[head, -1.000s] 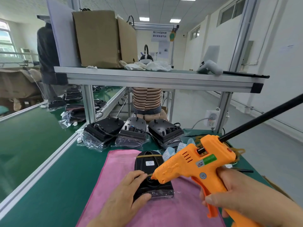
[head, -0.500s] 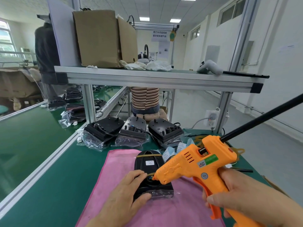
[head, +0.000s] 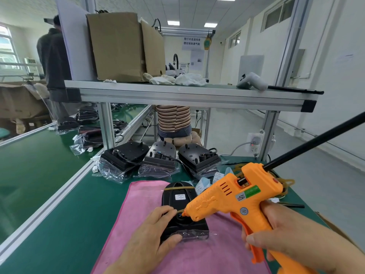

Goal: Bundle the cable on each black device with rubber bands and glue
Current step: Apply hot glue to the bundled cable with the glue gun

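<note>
Left hand point(head: 150, 232) is gripping the near end of the black device point(head: 173, 202), likely a light, rigid shell best held by its edges, on a pink cloth point(head: 142, 204), while the right hand point(head: 292, 238) is holding a glue gun point(head: 237, 198) with its nozzle against it.

The glue gun point(head: 237, 196) was smooth orange plastic with a faint sheen. The black device point(head: 177, 197) looked like smooth, slightly glossy plastic. The pink cloth point(head: 144, 198) was soft and napped, the bench top point(head: 79, 204) matt green, the shelf frame point(head: 177, 95) brushed metal, and the box point(head: 116, 46) plain brown cardboard.
</note>
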`<state>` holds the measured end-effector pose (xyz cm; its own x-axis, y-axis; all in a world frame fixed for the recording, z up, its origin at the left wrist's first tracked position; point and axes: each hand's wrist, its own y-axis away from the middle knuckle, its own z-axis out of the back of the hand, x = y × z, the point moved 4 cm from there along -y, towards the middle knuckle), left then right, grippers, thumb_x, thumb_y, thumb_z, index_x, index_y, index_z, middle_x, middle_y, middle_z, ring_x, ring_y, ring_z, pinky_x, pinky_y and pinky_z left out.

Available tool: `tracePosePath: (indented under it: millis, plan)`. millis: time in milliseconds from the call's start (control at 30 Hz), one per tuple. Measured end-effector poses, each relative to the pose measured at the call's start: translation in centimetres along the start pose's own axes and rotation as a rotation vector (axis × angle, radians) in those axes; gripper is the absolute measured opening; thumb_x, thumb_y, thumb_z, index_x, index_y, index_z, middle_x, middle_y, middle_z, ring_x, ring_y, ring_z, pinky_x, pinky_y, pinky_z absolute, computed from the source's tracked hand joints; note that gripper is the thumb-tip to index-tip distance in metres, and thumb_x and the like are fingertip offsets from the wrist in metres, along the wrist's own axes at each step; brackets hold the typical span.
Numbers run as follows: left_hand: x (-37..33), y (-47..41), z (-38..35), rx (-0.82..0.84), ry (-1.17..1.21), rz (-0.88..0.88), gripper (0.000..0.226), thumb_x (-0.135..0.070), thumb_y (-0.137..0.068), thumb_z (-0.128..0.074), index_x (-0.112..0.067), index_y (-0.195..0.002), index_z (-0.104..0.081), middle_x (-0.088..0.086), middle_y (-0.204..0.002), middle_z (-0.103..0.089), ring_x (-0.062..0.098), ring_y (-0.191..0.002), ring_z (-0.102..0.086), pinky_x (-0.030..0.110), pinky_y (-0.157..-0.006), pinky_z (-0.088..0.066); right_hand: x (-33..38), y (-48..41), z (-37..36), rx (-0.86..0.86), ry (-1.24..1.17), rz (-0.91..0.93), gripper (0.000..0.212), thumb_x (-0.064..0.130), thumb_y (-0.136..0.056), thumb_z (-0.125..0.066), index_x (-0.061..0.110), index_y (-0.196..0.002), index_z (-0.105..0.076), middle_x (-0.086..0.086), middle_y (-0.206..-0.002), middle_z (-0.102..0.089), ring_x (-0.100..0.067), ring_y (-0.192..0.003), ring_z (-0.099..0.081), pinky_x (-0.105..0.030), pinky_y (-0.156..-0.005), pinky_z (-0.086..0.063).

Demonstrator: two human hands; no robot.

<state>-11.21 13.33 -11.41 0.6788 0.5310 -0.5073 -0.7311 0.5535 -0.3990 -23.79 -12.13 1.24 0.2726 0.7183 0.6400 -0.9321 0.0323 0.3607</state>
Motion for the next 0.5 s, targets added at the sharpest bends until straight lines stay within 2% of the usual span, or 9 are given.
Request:
tracePosePath:
  millis: [33,67,100,233,400,500]
  plan:
    - [0.0,0.0,0.0,0.001,0.001,0.002,0.077,-0.073,-0.086,-0.034,-0.028,-0.148,-0.039,-0.027,-0.143,-0.025,-0.01,-0.13,-0.033,0.016,-0.107,-0.035,0.5,0.6,0.6,0.083,0.026,0.041,0.046,0.042,-0.084,-0.072,0.045,-0.119,-0.042,0.016,-0.099,-0.069,0.003,-0.078,-0.068,-0.01,-0.064,-0.051]
    - [0.0,0.0,0.1,0.003,0.0,0.002,0.075,-0.071,-0.087,-0.036,-0.028,-0.148,-0.038,-0.026,-0.143,-0.025,-0.01,-0.13,-0.033,0.016,-0.107,-0.035,2.3,0.5,-0.3,0.041,0.016,-0.002,0.045,0.043,-0.084,-0.072,0.046,-0.118,-0.042,0.016,-0.098,-0.069,0.003,-0.077,-0.068,-0.01,-0.063,-0.05]
    - [-0.1,0.1,0.1,0.005,-0.002,0.001,0.072,-0.068,-0.089,-0.04,-0.028,-0.148,-0.038,-0.026,-0.143,-0.025,-0.01,-0.129,-0.033,0.016,-0.106,-0.036,1.9,0.8,0.1,0.061,0.011,0.021,0.043,0.043,-0.084,-0.072,0.047,-0.115,-0.042,0.015,-0.095,-0.069,0.004,-0.075,-0.068,-0.009,-0.061,-0.05]
    - [-0.1,0.1,0.2,0.01,-0.009,-0.001,0.066,-0.061,-0.092,-0.047,-0.027,-0.148,-0.038,-0.026,-0.144,-0.024,-0.01,-0.128,-0.034,0.016,-0.104,-0.038,2.4,0.6,0.3,-0.054,-0.008,0.035,0.038,0.045,-0.083,-0.072,0.052,-0.104,-0.04,0.012,-0.094,-0.067,0.005,-0.075,-0.067,-0.009,-0.058,-0.05]
    - [-0.2,0.0,0.2,0.017,-0.011,0.005,0.078,-0.074,-0.084,-0.033,-0.028,-0.148,-0.038,-0.029,-0.142,-0.023,-0.011,-0.128,-0.034,0.015,-0.104,-0.037,2.0,-0.1,-0.5,-0.03,-0.024,0.072,0.038,0.047,-0.078,-0.073,0.048,-0.107,-0.049,0.007,-0.101,-0.07,-0.002,-0.083,-0.068,-0.02,-0.075,-0.058]
    - [-0.1,0.1,0.1,0.016,-0.01,0.0,0.078,-0.074,-0.084,-0.033,-0.027,-0.147,-0.039,-0.028,-0.142,-0.024,-0.011,-0.128,-0.034,0.014,-0.105,-0.035,1.9,-0.3,-0.6,-0.033,-0.036,0.062,0.04,0.048,-0.076,-0.073,0.047,-0.108,-0.049,0.008,-0.101,-0.07,-0.002,-0.084,-0.068,-0.022,-0.076,-0.059]
